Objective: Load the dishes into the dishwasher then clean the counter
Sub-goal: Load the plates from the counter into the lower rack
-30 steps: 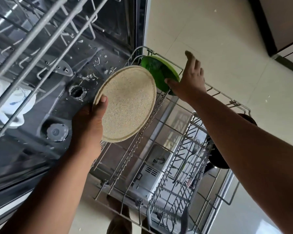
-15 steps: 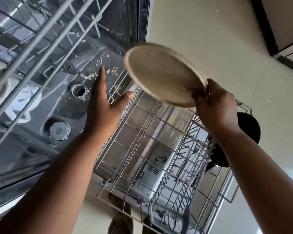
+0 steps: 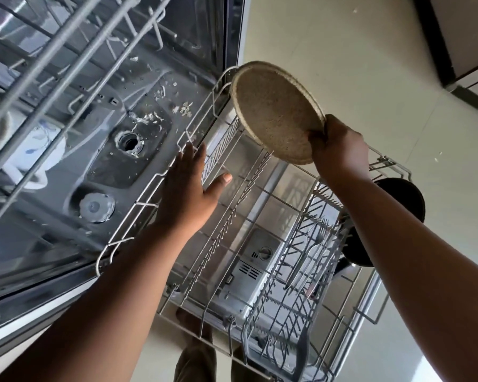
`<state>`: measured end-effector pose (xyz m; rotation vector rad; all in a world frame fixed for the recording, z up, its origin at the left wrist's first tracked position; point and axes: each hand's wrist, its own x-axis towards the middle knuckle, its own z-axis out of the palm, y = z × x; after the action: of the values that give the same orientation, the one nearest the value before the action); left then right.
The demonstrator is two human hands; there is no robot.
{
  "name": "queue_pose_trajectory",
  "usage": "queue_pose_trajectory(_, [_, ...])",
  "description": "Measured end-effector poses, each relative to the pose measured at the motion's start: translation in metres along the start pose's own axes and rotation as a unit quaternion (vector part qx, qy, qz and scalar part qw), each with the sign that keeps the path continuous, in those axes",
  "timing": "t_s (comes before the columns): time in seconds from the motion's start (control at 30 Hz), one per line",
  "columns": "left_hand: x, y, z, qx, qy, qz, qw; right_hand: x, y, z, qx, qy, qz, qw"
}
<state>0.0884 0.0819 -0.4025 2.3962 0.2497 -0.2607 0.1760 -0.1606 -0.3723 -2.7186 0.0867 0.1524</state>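
**One speckled plate over the lower rack**

One round beige speckled plate, tilted, raised above the far end of the pulled-out grey wire lower rack. Clamped at its near-right rim by the right hand, fingers curled over the edge, thumb side hidden behind the plate. Rough, sandy-looking surface, raised rim all round, no food visible on it.

Left hand spread wide, fingers together and thumb splayed to the right, holding nothing; fingertips at the rack's left wire edge, contact not clear.

One dark round bowl-like dish standing on edge at the right side of the rack, partly hidden behind the right forearm. One grey cutlery basket at the near right of the rack, with a few pieces of silver cutlery lying in it; exact count unclear.

Open dishwasher tub on the left, with one round drain opening, one round grey cap nearer, and scattered pale food scraps on the tub floor. Upper wire rack at top left, with white crockery seen through its bars. Pale tiled floor on the far right.
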Motion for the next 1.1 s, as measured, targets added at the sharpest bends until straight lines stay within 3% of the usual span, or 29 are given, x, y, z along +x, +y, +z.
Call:
queue_pose_trajectory(0.3, [0.001, -0.001, 0.006, 0.033, -0.009, 0.013, 0.999, 0.012, -0.02, 0.027, -0.035, -0.042, -0.02, 0.998])
queue_pose_trajectory(0.67, [-0.007, 0.01, 0.007, 0.191, -0.065, 0.043, 0.978, 0.001, -0.008, 0.037, -0.066, -0.092, 0.079, 0.99])
queue_pose_trajectory(0.87, [-0.031, 0.008, -0.001, 0.254, -0.088, 0.031, 0.963, -0.036, -0.002, 0.026, -0.112, -0.097, 0.087, 0.985])
queue_pose_trajectory(0.97, [-0.057, 0.011, -0.012, 0.273, -0.104, 0.017, 0.956, -0.064, -0.016, 0.016, -0.165, -0.121, 0.043, 0.978])
queue_pose_trajectory(1.1, [-0.108, 0.028, -0.044, 0.278, -0.131, -0.019, 0.951, -0.112, -0.048, -0.007, -0.208, -0.182, -0.077, 0.958])
